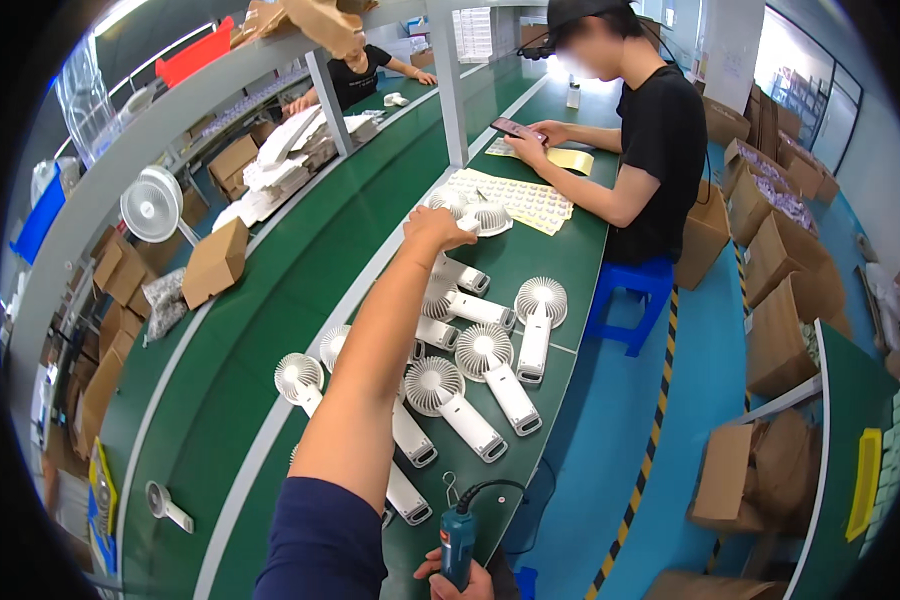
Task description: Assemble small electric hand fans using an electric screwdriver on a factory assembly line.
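My left arm stretches far forward over the green table [515, 255], and my left hand [436, 230] is closed on the handle of a white handheld fan [490, 216] in the far group. My right hand [475, 583], low at the table's near edge, wraps around a teal electric screwdriver [458, 540] with a black cord and a wire hanging loop at its upper end. Several more white fans, such as one [469, 415] with its ribbed head up, lie between my hands. My forearm partly hides some of them.
Beyond the fans lies a sheet of round stickers [530, 203]. A seated person [660, 140] at the table's right side holds a phone [511, 128]. A green conveyor belt [270, 330] runs along the left, bearing a small fan [170, 507]. Cardboard boxes [775, 245] stand on the right.
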The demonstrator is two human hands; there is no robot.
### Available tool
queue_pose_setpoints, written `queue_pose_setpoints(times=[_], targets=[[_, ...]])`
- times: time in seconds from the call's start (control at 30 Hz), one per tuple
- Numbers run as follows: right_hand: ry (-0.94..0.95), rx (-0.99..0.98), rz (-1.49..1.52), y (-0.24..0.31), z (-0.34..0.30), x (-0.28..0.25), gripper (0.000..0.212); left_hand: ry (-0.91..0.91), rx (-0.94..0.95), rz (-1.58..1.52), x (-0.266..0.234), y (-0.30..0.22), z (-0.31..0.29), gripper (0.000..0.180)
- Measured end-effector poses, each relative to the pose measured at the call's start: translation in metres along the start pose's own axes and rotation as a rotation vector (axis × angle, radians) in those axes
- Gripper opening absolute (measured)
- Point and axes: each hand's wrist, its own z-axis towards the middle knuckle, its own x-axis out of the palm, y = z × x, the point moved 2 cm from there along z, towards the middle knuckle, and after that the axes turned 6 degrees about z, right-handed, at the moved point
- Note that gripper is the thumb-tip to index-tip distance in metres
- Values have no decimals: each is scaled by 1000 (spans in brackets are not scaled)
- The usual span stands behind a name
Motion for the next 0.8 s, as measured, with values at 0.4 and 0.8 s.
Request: queue_pose_setpoints(times=[0.4, 0.8], targets=[[81, 26, -54, 15, 6, -5, 29, -10, 190, -15, 16, 17, -46, 88], [37, -315, -123, 12, 9, 4, 33, -723, -746, 37, 15, 341, -387, 47]])
